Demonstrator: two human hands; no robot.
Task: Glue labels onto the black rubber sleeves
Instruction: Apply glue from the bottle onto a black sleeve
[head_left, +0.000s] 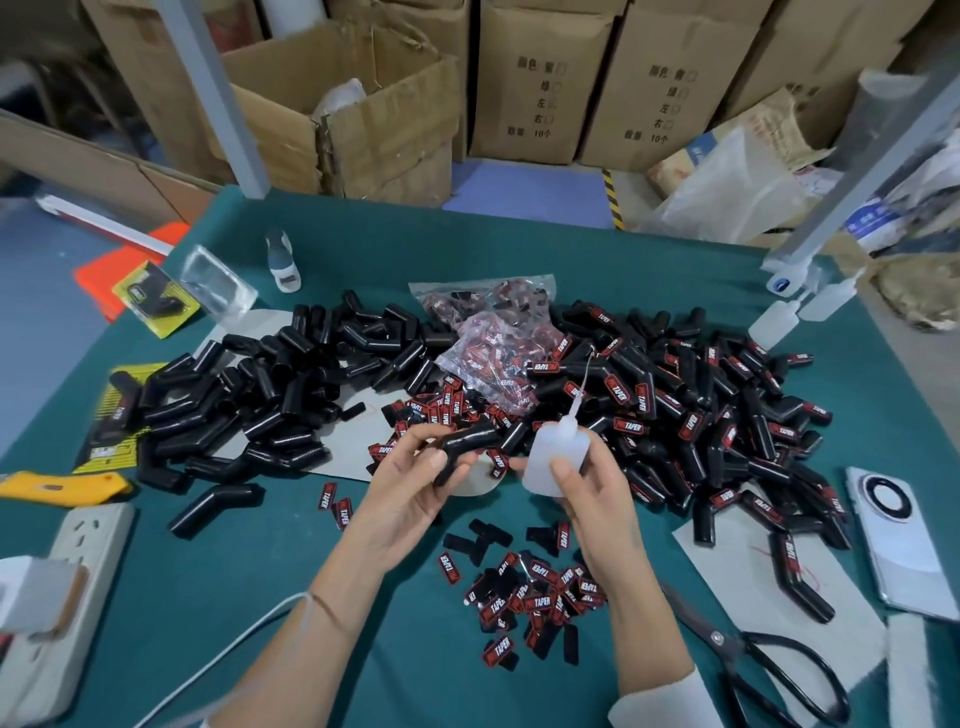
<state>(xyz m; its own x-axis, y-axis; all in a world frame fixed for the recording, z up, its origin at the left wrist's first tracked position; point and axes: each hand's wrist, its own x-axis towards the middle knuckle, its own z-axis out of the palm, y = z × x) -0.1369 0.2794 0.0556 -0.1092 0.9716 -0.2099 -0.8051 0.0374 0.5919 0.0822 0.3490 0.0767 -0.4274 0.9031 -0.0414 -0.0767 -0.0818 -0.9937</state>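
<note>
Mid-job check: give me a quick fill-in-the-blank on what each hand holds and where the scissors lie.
1. The left hand holds a bent black rubber ____.
2. The right hand grips a translucent white plastic glue ____ with a thin nozzle.
3. The black-handled scissors lie at the person's ____ side on the green table mat.

Missing words: sleeve; bottle; right

We see black sleeves (270, 395) heaped on our teal table (291, 582), red-and-black labels (535, 603) near its front edge, a translucent white glue bottle (555, 457), and a yellow knife (62, 488) at the left edge.
</note>
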